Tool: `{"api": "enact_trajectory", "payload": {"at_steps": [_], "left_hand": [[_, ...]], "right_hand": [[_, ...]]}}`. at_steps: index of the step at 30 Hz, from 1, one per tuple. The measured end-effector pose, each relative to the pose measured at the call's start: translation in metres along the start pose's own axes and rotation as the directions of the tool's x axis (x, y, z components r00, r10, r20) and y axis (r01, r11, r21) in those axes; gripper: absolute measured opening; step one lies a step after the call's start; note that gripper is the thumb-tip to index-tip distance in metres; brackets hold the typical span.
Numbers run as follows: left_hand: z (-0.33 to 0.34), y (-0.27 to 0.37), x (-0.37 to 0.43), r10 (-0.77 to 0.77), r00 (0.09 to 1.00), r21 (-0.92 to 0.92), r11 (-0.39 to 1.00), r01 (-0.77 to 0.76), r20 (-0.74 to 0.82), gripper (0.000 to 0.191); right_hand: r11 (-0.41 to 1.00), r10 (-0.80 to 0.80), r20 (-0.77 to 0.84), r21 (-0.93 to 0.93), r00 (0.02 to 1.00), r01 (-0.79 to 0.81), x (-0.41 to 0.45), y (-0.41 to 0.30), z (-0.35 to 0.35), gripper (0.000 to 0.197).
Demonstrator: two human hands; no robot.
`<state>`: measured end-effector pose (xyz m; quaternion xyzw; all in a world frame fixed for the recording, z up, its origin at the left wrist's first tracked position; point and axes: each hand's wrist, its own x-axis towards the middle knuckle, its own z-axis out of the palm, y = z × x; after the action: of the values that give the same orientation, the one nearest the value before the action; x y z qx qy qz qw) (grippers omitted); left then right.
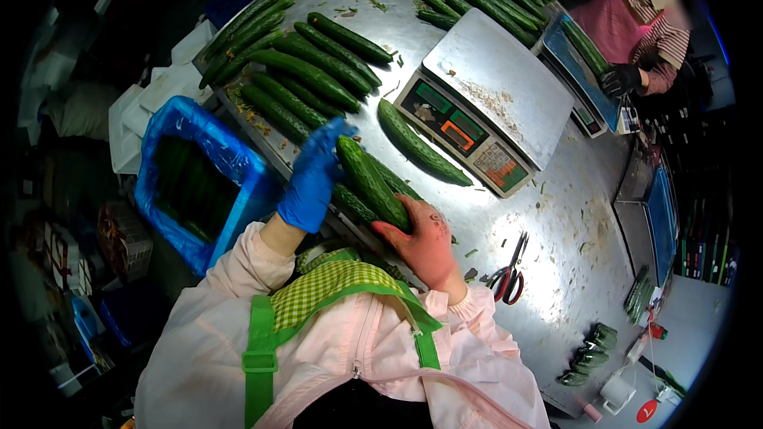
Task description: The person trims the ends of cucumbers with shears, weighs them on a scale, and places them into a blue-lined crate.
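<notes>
My right hand [428,239], in a reddish-pink glove, grips the near end of a dark green cucumber [371,182] held slanting over the table's edge. My left hand [315,176] wears a blue glove and is beside the far end of that cucumber; its fingers are blurred and partly hidden, so a grip on it cannot be made out. Under the held cucumber lie other cucumbers [351,205], partly covered. A single cucumber [420,146] rests against the front of a digital scale [471,131]. Farther up, several cucumbers [310,77] lie in a loose row.
Scissors [509,274] lie right of my right hand on the metal table [566,214]. A blue-lined crate [238,161] of cucumbers stands at the left. Across the table, a co-worker's black-gloved hand [620,79] touches a cucumber on a second scale [572,65]. Wrapped cucumbers [590,354] lie lower right.
</notes>
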<state>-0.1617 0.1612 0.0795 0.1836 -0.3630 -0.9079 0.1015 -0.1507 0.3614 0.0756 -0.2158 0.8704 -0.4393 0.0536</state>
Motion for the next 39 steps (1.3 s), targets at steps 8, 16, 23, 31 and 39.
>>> {"api": "enact_trajectory", "payload": {"at_steps": [8, 16, 23, 31, 39], "left_hand": [[-0.011, -0.03, -0.009, -0.324, 0.938, 0.09, 0.945, 0.314, 0.124, 0.03], [0.018, -0.031, 0.034, -0.302, 0.953, 0.339, 0.898, 0.281, 0.008, 0.041], [-0.012, -0.057, 0.079, 0.071, 0.71, 0.712, 0.003, -0.703, 0.701, 0.032], [0.003, -0.084, 0.097, -0.365, 0.485, 0.352, -0.374, -0.858, 0.795, 0.045], [0.004, -0.095, 0.102, -0.34, 0.498, 0.297, -0.497, -0.815, 0.798, 0.042]], "right_hand": [[0.981, -0.102, 0.022, -0.163, 0.995, 0.104, 0.009, 0.002, -0.004, 0.059], [0.847, -0.361, -0.085, -0.447, 0.929, 0.288, 0.048, 0.051, -0.067, 0.053], [0.759, -0.296, -0.173, -0.64, 0.94, 0.121, 0.141, 0.13, -0.157, 0.042], [0.679, -0.152, -0.048, -0.731, 0.987, 0.069, 0.177, 0.161, -0.169, 0.049], [0.678, -0.153, -0.177, -0.735, 0.972, -0.027, 0.148, 0.144, -0.174, 0.065]]}}
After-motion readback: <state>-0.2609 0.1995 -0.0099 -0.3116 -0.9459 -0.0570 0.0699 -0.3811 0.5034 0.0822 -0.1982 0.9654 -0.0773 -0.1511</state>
